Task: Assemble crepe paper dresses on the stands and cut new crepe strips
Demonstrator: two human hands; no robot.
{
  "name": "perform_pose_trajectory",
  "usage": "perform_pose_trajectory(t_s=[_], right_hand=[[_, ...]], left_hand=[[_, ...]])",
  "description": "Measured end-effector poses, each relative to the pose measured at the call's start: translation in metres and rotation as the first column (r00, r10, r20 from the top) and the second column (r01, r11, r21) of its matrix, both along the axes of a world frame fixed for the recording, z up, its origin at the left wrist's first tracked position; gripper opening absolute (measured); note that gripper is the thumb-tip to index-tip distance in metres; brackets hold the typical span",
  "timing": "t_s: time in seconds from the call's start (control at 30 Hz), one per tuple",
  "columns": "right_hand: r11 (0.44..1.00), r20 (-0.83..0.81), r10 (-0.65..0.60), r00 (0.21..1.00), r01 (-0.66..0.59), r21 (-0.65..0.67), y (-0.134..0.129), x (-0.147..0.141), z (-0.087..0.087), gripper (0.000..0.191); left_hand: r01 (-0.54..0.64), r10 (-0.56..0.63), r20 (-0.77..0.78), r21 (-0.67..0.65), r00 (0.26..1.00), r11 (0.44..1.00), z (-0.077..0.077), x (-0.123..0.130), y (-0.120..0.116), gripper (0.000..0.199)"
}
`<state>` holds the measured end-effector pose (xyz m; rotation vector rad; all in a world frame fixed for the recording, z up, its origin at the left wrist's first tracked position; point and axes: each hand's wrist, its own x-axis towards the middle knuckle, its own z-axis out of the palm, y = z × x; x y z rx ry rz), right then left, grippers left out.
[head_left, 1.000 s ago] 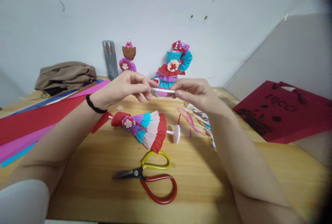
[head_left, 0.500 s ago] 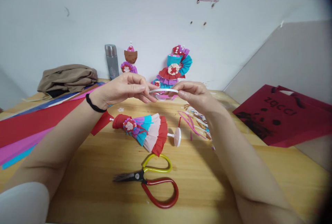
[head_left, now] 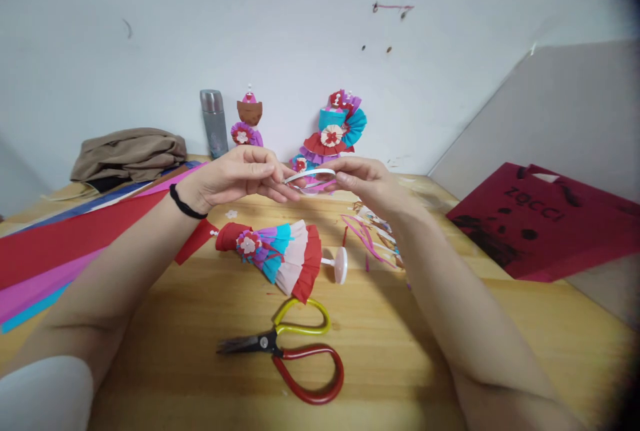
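Note:
A thin white ring (head_left: pixel 311 172), which looks like a narrow roll of tape, is held up above the table between my two hands. The fingers of my left hand (head_left: pixel 247 174) are closed at its left edge, and a black band circles that wrist. My right hand (head_left: pixel 363 178) pinches the opposite edge between thumb and fingers. Below lies a small dress form in a ruffled crepe-paper dress (head_left: pixel 280 254), on its side with its white round base (head_left: pixel 341 265) to the right. Scissors (head_left: pixel 265 343) with one yellow and one red handle rest nearest me.
Two decorated paper dress figures stand by the wall: one brown and purple (head_left: pixel 249 114), one blue and red (head_left: pixel 333 134). Crepe-paper sheets (head_left: pixel 75 238), a brown cloth (head_left: pixel 130 154) and a grey flask (head_left: pixel 214 124) are left. Paper scraps (head_left: pixel 367 238) and a red bag (head_left: pixel 540 224) are right.
The white ring has tilted from nearly edge-on, so its opening now shows. Both hands stay close together on it, and the view has shifted slightly.

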<state>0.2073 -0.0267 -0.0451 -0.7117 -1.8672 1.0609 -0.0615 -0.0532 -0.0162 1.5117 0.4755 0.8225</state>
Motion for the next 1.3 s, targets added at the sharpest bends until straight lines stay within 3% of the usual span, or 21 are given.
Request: perform_pose_trajectory(t_s=[0.1,0.23,0.43,0.6,0.7,0.8,0.9,1.0,1.07,1.13,1.2,1.3], right_hand=[[0.986,-0.110,-0.126,0.986,0.137,0.096,-0.003,-0.002,0.004,0.038],[0.913,-0.227,-0.259,0.939,0.315,0.261,-0.022,-0.010,0.016,0.028],[0.875,0.050,-0.257,0.965,0.211,0.437,-0.059,-0.031,0.019,0.023],[0.879,0.162,-0.314,0.935,0.222,0.421,-0.044,-0.038,0.002,0.023],[0.910,0.147,-0.195,0.970,0.123,0.395,-0.029,-0.036,-0.007,0.035],[0.964,0.095,0.127,0.987,-0.145,0.222,-0.019,-0.038,-0.017,0.052],[0.935,-0.031,0.354,0.935,-0.355,-0.010,-0.017,-0.044,-0.026,0.048],[0.895,-0.057,0.419,0.906,-0.422,-0.142,-0.021,-0.049,-0.030,0.031],[0.872,-0.056,0.445,0.894,-0.447,-0.202,-0.023,-0.050,-0.029,0.039],[0.867,-0.067,0.432,0.899,-0.435,-0.241,-0.025,-0.048,-0.024,0.044],[0.889,-0.069,0.374,0.925,-0.379,-0.256,-0.026,-0.043,-0.017,0.044],[0.921,-0.079,0.259,0.963,-0.270,-0.279,-0.025,-0.035,-0.007,0.047]], left_hand=[[0.040,-0.039,0.071,-0.022,0.997,0.999,-0.003,-0.003,0.005,0.027],[0.042,-0.037,0.114,-0.044,0.993,0.998,-0.004,-0.006,0.010,0.021],[0.002,0.002,0.082,-0.055,0.997,0.998,-0.007,-0.008,0.013,0.022],[0.023,-0.022,0.046,-0.006,0.999,1.000,-0.006,-0.009,0.013,0.024],[0.075,-0.075,0.005,0.055,0.997,0.996,-0.006,-0.008,0.012,0.026],[0.171,-0.165,-0.070,0.091,0.984,0.981,-0.007,-0.004,0.009,0.028],[0.273,-0.253,-0.157,0.123,0.955,0.954,-0.006,0.002,0.003,0.029],[0.342,-0.298,-0.231,0.179,0.926,0.923,-0.002,0.005,-0.002,0.028],[0.362,-0.299,-0.264,0.235,0.917,0.902,0.004,0.003,-0.005,0.027],[0.350,-0.242,-0.321,0.341,0.916,0.872,0.011,-0.002,-0.009,0.026],[0.317,-0.102,-0.404,0.512,0.909,0.799,0.021,-0.008,-0.015,0.023],[0.294,0.175,-0.461,0.769,0.870,0.568,0.033,-0.013,-0.028,0.021]])
